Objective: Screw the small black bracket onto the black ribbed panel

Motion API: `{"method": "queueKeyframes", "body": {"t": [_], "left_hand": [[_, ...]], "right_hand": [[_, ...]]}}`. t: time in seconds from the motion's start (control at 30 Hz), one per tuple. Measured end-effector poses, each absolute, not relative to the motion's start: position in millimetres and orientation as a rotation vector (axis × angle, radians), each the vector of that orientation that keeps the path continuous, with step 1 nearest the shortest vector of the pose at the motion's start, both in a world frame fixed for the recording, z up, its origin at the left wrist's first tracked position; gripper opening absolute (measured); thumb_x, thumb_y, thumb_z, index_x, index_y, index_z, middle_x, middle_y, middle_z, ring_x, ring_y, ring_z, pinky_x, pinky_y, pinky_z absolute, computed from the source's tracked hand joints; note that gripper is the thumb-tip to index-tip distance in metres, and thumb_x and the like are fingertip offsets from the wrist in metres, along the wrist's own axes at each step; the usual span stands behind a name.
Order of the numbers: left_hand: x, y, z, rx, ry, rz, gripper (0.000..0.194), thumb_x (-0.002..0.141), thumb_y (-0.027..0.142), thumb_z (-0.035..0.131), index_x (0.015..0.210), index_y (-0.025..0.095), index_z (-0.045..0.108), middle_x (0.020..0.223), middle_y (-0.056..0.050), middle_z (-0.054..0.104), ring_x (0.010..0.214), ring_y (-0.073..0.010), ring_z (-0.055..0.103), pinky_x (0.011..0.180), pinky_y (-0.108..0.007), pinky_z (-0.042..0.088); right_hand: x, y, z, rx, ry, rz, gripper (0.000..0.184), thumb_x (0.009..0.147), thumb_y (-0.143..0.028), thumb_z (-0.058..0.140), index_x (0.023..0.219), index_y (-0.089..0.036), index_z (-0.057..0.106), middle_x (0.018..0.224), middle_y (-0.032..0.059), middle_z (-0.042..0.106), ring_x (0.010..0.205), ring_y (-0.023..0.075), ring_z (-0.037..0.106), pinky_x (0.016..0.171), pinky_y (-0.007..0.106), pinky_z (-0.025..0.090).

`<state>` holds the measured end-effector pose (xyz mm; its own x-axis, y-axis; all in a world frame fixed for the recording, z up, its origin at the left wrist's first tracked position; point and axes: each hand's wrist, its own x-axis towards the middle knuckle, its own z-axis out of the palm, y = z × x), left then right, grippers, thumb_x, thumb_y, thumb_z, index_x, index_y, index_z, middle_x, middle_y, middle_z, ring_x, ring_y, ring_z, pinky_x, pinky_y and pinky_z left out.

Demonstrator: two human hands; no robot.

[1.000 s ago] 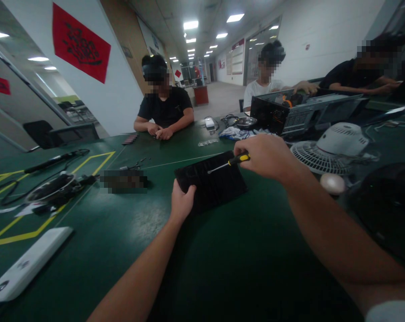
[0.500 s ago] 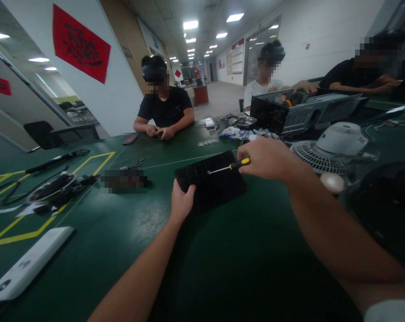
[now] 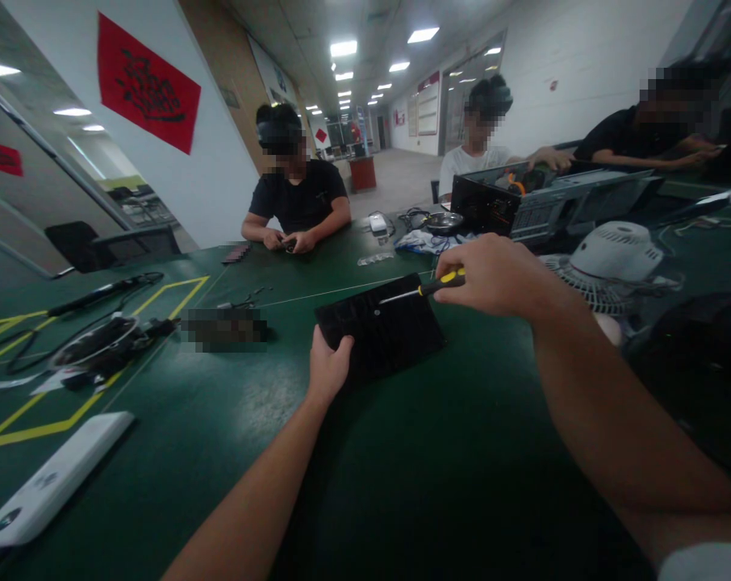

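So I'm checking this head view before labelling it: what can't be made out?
- Screwdriver tip on the black panel: too small to see a screw.
- Panel's near-left corner: under the left hand.
- Handle's end: inside the right hand.
- Object left of the panel: blurred out.

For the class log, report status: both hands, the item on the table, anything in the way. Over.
Left hand grips black flat device at near corner. Right hand holds yellow-handled screwdriver, tip on device top. White fan close right, not blocking.
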<state>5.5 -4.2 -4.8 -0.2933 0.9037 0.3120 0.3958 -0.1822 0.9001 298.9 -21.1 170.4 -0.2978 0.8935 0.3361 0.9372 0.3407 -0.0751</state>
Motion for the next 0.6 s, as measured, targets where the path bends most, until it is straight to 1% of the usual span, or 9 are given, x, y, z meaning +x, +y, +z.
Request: {"method": "queueKeyframes", "body": {"t": [0.17, 0.33, 0.5, 0.6], "left_hand": [[6.3, -4.4, -4.2, 1.498, 1.63, 1.488, 0.037, 0.081, 0.026, 0.07, 0.117, 0.021, 0.063, 0.111, -0.007, 0.073, 0.103, -0.0269, 0.071, 0.096, -0.042, 0.057], [8.1, -7.0, -0.3, 1.498, 1.627, 1.484, 0.037, 0.081, 0.027, 0.069, 0.117, 0.021, 0.064, 0.11, -0.007, 0.073, 0.103, -0.0269, 0.072, 0.096, -0.042, 0.058], [6.5, -5.5, -3.4, 1.508, 1.635, 1.482, 0.038, 0.082, 0.028, 0.069, 0.118, 0.021, 0.063, 0.112, -0.008, 0.073, 0.105, -0.028, 0.071, 0.097, -0.044, 0.056], [5.6, -4.0, -5.5, 1.506, 1.63, 1.486, 0.039, 0.082, 0.028, 0.069, 0.119, 0.021, 0.063, 0.113, -0.009, 0.073, 0.106, -0.0284, 0.071, 0.098, -0.045, 0.056]], "right_hand": [[293.4, -21.8, 168.6, -1.642, -2.29, -0.18, 0.028, 0.078, -0.041, 0.074, 0.101, -0.029, 0.084, 0.096, 0.0059, 0.08, 0.092, 0.0303, 0.071, 0.076, 0.041, 0.048], [291.1, -20.8, 165.6, -1.615, -2.293, -0.19, 0.027, 0.079, -0.04, 0.074, 0.101, -0.029, 0.083, 0.094, 0.0064, 0.079, 0.089, 0.0294, 0.071, 0.074, 0.04, 0.046], [289.9, -20.7, 165.0, -1.615, -2.306, -0.203, 0.026, 0.08, -0.039, 0.074, 0.102, -0.028, 0.083, 0.095, 0.0064, 0.079, 0.091, 0.03, 0.071, 0.073, 0.039, 0.045], [288.5, -20.3, 164.2, -1.598, -2.313, -0.223, 0.024, 0.08, -0.036, 0.073, 0.101, -0.028, 0.083, 0.094, 0.0066, 0.079, 0.091, 0.0303, 0.071, 0.073, 0.039, 0.045]]}}
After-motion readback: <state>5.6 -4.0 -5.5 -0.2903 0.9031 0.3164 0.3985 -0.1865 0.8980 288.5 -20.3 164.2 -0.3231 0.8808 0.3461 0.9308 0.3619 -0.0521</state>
